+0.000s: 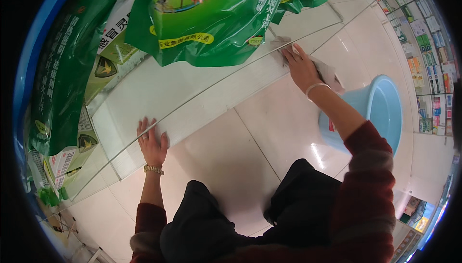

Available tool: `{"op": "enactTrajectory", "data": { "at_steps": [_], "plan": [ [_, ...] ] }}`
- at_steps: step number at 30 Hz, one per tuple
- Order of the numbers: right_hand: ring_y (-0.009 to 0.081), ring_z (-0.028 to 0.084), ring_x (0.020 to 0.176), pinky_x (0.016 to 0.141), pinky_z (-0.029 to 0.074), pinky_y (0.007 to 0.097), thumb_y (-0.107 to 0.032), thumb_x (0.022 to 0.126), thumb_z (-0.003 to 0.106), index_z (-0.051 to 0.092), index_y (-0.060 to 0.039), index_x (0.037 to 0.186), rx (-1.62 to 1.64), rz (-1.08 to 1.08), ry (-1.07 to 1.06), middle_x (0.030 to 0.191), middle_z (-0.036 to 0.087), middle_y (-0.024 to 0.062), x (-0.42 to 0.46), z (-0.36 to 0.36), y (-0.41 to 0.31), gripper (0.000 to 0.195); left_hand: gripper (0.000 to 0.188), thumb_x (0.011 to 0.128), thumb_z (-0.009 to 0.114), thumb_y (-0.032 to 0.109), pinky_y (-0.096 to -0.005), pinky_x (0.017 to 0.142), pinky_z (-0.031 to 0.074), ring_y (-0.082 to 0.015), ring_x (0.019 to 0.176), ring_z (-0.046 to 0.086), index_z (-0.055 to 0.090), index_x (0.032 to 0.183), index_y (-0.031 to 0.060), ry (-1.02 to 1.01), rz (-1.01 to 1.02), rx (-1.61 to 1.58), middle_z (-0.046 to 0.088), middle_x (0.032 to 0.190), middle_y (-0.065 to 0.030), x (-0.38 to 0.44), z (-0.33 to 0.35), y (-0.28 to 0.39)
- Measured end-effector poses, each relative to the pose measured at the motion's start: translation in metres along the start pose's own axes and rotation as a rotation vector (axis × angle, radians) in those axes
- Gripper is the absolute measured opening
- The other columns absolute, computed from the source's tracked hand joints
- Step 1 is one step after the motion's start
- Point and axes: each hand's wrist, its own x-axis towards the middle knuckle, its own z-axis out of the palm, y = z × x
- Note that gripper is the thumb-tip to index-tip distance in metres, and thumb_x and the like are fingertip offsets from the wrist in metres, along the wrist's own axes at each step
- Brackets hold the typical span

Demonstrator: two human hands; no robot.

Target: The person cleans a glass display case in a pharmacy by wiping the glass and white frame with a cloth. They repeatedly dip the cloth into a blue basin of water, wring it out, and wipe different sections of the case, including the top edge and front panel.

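My left hand [153, 145] rests with spread fingers on the edge of a glass shelf [202, 93], holding nothing. My right hand [302, 66] presses a crumpled grey cloth [326, 72] against the shelf's edge farther right; part of the cloth sticks out past the fingertips and part hangs beside the wrist. Below the glass a white base ledge [231, 98] runs along the floor. Large green plastic medicine packs [202, 51] stand just beyond the shelf edge, between and above my hands.
A light blue plastic bucket [346, 115] stands on the tiled floor [223, 162] by my right forearm. Printed cartons [104, 68] and another green pack [68, 82] are at the left. Shelves of small boxed goods [426, 46] line the right side. My knees are below.
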Motion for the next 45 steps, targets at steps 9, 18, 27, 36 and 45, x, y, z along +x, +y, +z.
{"op": "enactTrajectory", "data": {
  "at_steps": [9, 18, 27, 36, 45],
  "plan": [
    [0.0234, 0.039, 0.135, 0.118, 0.012, 0.0413, -0.016, 0.09, 0.048, 0.056, -0.0055, 0.127, 0.438, 0.194, 0.181, 0.146, 0.042, 0.0118, 0.048, -0.064, 0.045, 0.04, 0.054, 0.086, 0.058, 0.03, -0.0546, 0.11, 0.027, -0.0405, 0.136, 0.031, 0.05, 0.134, 0.0069, 0.022, 0.0, 0.005, 0.038, 0.145, -0.0157, -0.006, 0.001, -0.006],
    [0.0323, 0.045, 0.122, 0.107, 0.032, 0.0435, -0.028, 0.087, 0.056, 0.047, -0.0047, 0.129, 1.351, 0.469, 0.952, 0.133, 0.047, 0.0217, 0.162, -0.074, -0.102, 0.048, 0.052, 0.087, 0.055, 0.032, -0.0532, 0.111, 0.024, -0.0403, 0.136, 0.032, 0.05, 0.133, 0.0073, 0.015, 0.023, 0.042, 0.038, 0.144, -0.0164, -0.002, -0.006, -0.002],
    [0.0297, 0.038, 0.135, 0.112, 0.031, 0.041, -0.017, 0.088, 0.048, 0.055, -0.0058, 0.125, 1.248, -0.204, 0.752, 0.146, 0.04, 0.0134, 0.113, -0.194, -0.196, 0.039, 0.047, 0.093, 0.046, 0.028, -0.054, 0.112, 0.023, -0.0418, 0.136, 0.03, 0.047, 0.135, 0.0063, -0.023, 0.048, -0.055, 0.037, 0.146, -0.0183, 0.002, 0.002, -0.003],
    [0.0345, 0.021, 0.143, 0.115, 0.024, 0.0426, -0.018, 0.094, 0.043, 0.031, 0.0, 0.146, 0.967, 0.437, 0.164, 0.154, 0.025, 0.016, 0.086, -0.043, -0.082, 0.056, 0.05, 0.093, 0.049, 0.032, -0.0548, 0.112, 0.021, -0.0416, 0.137, 0.029, 0.046, 0.136, 0.0059, 0.0, 0.015, -0.023, 0.037, 0.146, -0.0198, -0.006, 0.002, 0.0],
    [0.0328, 0.022, 0.143, 0.116, 0.018, 0.0463, -0.041, 0.096, 0.039, 0.027, -0.0006, 0.147, 1.614, 0.069, 0.258, 0.156, 0.022, 0.0168, 0.085, -0.271, -0.189, 0.066, 0.058, 0.092, 0.052, 0.019, -0.0495, 0.114, 0.018, -0.0365, 0.142, 0.021, 0.033, 0.144, 0.0032, 0.211, -0.156, -0.466, 0.022, 0.154, -0.0197, 0.01, -0.009, 0.019]
  ]
}}
